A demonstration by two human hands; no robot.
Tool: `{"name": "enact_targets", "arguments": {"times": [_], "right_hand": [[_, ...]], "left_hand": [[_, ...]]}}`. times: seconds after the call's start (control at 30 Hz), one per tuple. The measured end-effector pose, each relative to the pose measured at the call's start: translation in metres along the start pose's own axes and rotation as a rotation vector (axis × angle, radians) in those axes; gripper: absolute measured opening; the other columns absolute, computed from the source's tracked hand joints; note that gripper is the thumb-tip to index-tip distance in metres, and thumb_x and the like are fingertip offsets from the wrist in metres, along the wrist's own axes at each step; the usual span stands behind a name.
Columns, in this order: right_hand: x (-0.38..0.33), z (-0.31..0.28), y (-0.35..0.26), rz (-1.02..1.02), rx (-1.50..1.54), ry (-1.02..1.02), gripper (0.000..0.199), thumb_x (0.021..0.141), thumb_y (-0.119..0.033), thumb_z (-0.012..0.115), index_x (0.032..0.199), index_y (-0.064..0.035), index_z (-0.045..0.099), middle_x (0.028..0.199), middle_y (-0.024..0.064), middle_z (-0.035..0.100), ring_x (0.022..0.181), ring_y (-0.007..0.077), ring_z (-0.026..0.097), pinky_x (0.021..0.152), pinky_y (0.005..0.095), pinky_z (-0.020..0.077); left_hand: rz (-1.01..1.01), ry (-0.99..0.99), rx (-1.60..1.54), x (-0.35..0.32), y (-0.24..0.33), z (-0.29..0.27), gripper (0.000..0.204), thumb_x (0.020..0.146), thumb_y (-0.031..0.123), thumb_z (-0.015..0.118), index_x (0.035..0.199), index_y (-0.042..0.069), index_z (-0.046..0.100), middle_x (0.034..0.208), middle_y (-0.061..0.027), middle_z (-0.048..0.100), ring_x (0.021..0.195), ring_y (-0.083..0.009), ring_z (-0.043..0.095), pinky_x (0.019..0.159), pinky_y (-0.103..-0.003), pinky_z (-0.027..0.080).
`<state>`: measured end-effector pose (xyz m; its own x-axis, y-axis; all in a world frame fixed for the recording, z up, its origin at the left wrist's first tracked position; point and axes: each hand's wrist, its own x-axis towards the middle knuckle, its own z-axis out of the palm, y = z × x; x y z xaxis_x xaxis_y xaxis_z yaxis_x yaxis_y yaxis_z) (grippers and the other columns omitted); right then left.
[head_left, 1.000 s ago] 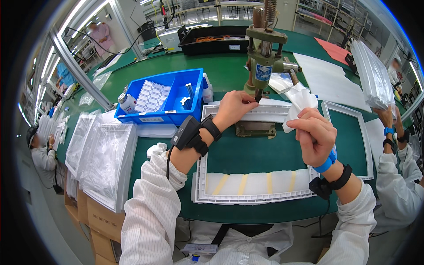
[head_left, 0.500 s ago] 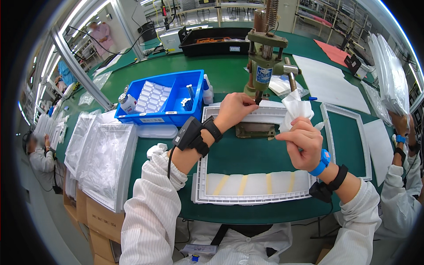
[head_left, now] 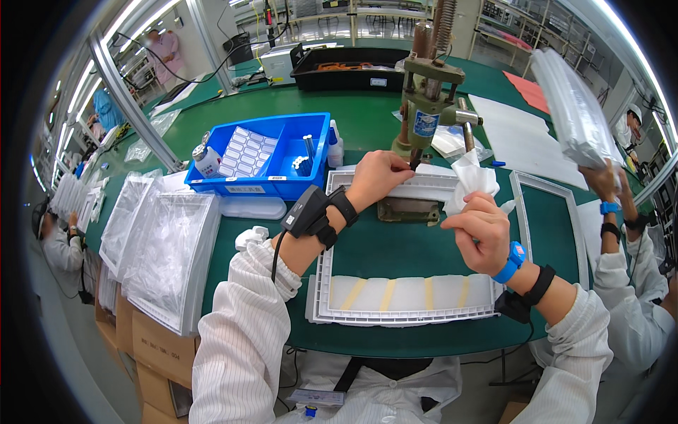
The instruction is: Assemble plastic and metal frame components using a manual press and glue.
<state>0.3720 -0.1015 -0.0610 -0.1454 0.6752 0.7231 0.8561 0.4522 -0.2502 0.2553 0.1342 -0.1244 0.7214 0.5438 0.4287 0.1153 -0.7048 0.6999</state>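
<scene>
A white rectangular plastic frame (head_left: 406,309) lies on the green table in front of me, with yellow tape strips across its near side. My left hand (head_left: 381,177) presses on the frame's far edge, fingers curled, under the green hand press (head_left: 431,106). My right hand (head_left: 480,230) is raised above the frame's right part and grips a crumpled white cloth (head_left: 472,178). Both wrists carry dark straps; the right one also has a blue band.
A blue bin (head_left: 272,159) with small parts stands left of the press. Stacked clear trays (head_left: 166,254) lie at the left. A second white frame (head_left: 547,212) lies to the right, where a co-worker's hands (head_left: 600,180) lift a stack of trays (head_left: 572,109).
My right hand with the cloth has moved left and nearer to me. The co-worker at the right has raised the tray stack. My left hand stays put.
</scene>
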Motion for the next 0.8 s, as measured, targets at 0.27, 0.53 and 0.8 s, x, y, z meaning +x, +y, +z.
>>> {"name": "enact_targets", "arguments": {"times": [0.27,0.53,0.8], "right_hand": [[0.007,-0.004,-0.005,-0.015,-0.009,0.011,0.023,0.069,0.009,0.060,0.081,-0.0062,0.073,0.062,0.0077,0.058,0.066,0.0283,0.059,0.088,0.0426,0.0531],[0.001,0.001,0.002,-0.060,-0.076,-0.023,0.020,0.070,0.006,0.061,0.082,-0.0063,0.072,0.064,0.0085,0.061,0.071,0.0295,0.060,0.087,0.0419,0.0523],[0.010,-0.010,-0.011,-0.003,-0.072,-0.062,0.019,0.071,0.005,0.061,0.082,-0.0062,0.072,0.066,0.0086,0.062,0.076,0.0306,0.060,0.083,0.0423,0.0511]], "left_hand": [[-0.008,0.001,-0.013,-0.001,-0.002,-0.002,0.024,0.080,0.021,0.081,0.091,-0.001,0.078,0.089,-0.0153,0.076,0.077,-0.0266,0.073,0.073,-0.033,0.057],[0.023,0.032,0.009,0.000,0.001,-0.002,0.025,0.080,0.021,0.081,0.092,-0.001,0.078,0.089,-0.0154,0.076,0.077,-0.0265,0.074,0.073,-0.033,0.057],[-0.031,0.003,-0.026,-0.003,0.000,-0.003,0.022,0.079,0.024,0.080,0.090,0.005,0.080,0.087,-0.0129,0.076,0.079,-0.0291,0.073,0.074,-0.036,0.058]]}}
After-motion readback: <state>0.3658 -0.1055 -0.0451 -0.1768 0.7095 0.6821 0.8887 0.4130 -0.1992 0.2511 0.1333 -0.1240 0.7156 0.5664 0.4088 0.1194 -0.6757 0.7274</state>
